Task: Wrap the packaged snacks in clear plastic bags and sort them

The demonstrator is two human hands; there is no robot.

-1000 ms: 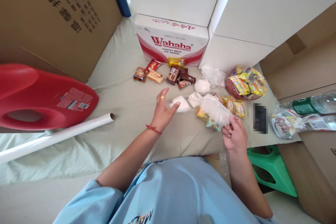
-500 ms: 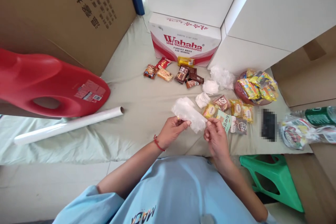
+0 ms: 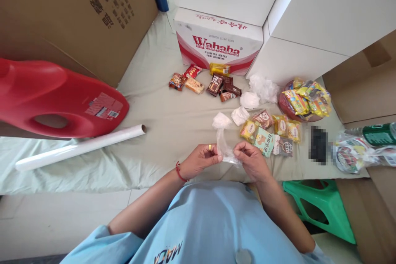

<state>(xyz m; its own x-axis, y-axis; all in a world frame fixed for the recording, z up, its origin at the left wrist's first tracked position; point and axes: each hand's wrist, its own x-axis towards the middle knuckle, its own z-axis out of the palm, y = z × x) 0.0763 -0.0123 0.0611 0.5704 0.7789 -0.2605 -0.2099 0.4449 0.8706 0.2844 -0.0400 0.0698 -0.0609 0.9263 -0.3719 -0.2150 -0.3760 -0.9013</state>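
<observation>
Clear plastic bag (image 3: 225,147), pinched by left hand (image 3: 201,159) and right hand (image 3: 252,161), looks loose, not yet compacted, while three white bundles (image 3: 240,116) around 12–1 o'clock appear done.

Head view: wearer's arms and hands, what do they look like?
Both hands are ungloved. The left hand has a gold-coloured ring, with a red cord bracelet at its wrist. No jewellery shows on the right hand. Sleeves are short and light blue, matching the shirt.
</observation>
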